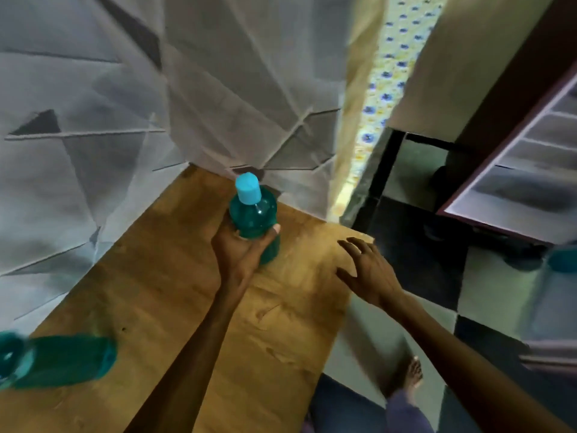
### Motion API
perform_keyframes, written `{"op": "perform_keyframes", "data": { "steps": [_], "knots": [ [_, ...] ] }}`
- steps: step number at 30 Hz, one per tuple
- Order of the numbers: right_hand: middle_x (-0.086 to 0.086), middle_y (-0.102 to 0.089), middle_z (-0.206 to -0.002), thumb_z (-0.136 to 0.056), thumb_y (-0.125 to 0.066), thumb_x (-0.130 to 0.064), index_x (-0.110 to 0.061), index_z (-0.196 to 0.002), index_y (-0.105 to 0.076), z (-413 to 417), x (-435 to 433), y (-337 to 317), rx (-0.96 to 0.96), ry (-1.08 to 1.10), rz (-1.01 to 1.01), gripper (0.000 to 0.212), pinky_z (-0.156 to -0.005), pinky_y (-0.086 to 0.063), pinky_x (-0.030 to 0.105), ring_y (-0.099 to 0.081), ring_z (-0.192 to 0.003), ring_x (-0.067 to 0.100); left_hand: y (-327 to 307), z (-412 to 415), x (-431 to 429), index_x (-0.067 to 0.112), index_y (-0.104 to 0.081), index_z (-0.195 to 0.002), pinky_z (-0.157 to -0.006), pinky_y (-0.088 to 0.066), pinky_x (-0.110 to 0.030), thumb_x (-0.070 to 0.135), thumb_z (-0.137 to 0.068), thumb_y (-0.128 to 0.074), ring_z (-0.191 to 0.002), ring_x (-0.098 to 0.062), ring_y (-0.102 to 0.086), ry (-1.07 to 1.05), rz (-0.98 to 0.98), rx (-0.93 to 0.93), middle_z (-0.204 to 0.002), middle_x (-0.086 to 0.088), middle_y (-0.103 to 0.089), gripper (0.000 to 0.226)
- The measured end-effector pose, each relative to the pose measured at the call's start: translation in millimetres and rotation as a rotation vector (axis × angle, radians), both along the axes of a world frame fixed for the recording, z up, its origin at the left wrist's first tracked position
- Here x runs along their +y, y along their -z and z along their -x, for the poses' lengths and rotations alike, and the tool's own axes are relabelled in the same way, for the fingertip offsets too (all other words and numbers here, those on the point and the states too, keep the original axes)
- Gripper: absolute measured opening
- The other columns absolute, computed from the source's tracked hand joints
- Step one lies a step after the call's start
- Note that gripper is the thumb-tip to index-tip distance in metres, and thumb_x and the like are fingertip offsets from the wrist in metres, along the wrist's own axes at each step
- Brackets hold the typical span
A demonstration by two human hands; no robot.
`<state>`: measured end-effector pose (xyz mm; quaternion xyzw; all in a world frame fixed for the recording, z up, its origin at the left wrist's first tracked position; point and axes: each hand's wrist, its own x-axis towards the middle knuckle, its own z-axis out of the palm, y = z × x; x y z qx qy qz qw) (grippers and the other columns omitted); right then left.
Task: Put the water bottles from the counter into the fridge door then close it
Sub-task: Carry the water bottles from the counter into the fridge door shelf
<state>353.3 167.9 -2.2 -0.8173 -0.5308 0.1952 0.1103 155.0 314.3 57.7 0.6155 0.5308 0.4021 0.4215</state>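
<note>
Foot [412, 375]: a bare foot is standing on the floor just right of the counter's near end; a dark trouser leg [402, 410] is showing below it.
Second bottle [59, 359]: a teal bottle is lying at the lower left corner of the view, over the counter's near left part; it is blurred, so whether it is resting on its side or tilted is unclear.
Counter [175, 292]: a wooden top is running from the near edge away to a grey patterned wall [93, 120].
Right hand [367, 270]: it is hovering over the counter's right edge, palm down, fingers spread apart and holding nothing.
Left hand [242, 248]: it is wrapping around the lower body of the teal bottle [254, 218], thumb on the right side, fingers behind; the grip is closed on it.
Teal bottle: it is standing upright near the far end of the counter, close to the wall corner; its light blue cap [248, 187] is pointing up; whether its base is touching the wood is hard to tell.
Floor [415, 245]: dark and pale tiles are lying right of the counter.
Fridge door [530, 170]: it is standing open at the right, white shelves showing inside a dark red frame; a teal shape [562, 259] is sitting at its lower part, too blurred to name.
</note>
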Motion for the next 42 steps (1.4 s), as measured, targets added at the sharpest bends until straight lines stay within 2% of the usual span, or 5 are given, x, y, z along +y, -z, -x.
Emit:
{"op": "perform_keyframes", "data": {
  "steps": [8, 21, 26, 32, 42],
  "knots": [
    [0.006, -0.046, -0.143, -0.090, -0.056, -0.047, -0.020, -0.143, -0.040, -202, -133, 20, 0.082, 0.395, -0.027, 0.061, -0.100, -0.046, 0.045, -0.044, -0.129, 0.029, 4, -245, -112, 0.022, -0.064, -0.100, -0.067, -0.048, -0.007, 0.020, -0.057, -0.094, -0.077, 0.008, -0.067, 0.384, 0.093, -0.054, -0.091, 0.014, -0.070, 0.053],
    [0.015, -0.051, -0.136, -0.091, -0.057, -0.037, -0.015, -0.140, -0.041, -481, -259, 160, 0.236, 0.937, 0.121, 0.056, -0.097, -0.044, 0.046, -0.048, -0.123, 0.036, 166, -611, -218, 0.018, -0.063, -0.116, -0.085, -0.056, -0.021, 0.034, -0.057, -0.092, -0.094, -0.004, -0.067, 0.757, 0.199, 0.124, -0.107, 0.005, -0.071, 0.067],
    [0.010, -0.042, -0.142, -0.094, -0.053, -0.036, -0.018, -0.143, -0.035, -544, -291, 275, 0.289, 1.185, 0.202, 0.055, -0.100, -0.041, 0.045, -0.039, -0.130, 0.030, 283, -724, -252, 0.013, -0.065, -0.116, -0.085, -0.059, -0.036, 0.038, -0.056, -0.091, -0.095, -0.010, -0.070, 0.912, 0.228, 0.064, -0.105, 0.001, -0.074, 0.070],
    [0.014, -0.041, -0.141, -0.093, -0.055, -0.029, -0.011, -0.144, -0.032, -596, -318, 389, 0.244, 1.366, 0.193, 0.059, -0.098, -0.041, 0.044, -0.041, -0.127, 0.035, 389, -842, -314, 0.020, -0.062, -0.112, -0.085, -0.056, -0.021, 0.036, -0.051, -0.094, -0.091, 0.001, -0.067, 1.092, 0.374, 0.000, -0.105, 0.009, -0.071, 0.071],
    [0.011, -0.046, -0.138, -0.095, -0.052, -0.024, -0.018, -0.146, -0.030, -635, -334, 458, 0.246, 1.506, 0.199, 0.055, -0.097, -0.044, 0.043, -0.046, -0.127, 0.030, 478, -925, -395, 0.019, -0.055, -0.124, -0.097, -0.055, -0.034, 0.021, -0.058, -0.094, -0.113, -0.016, -0.063, 1.284, 0.403, -0.104, -0.123, 0.002, -0.066, 0.077]
  ]
}}
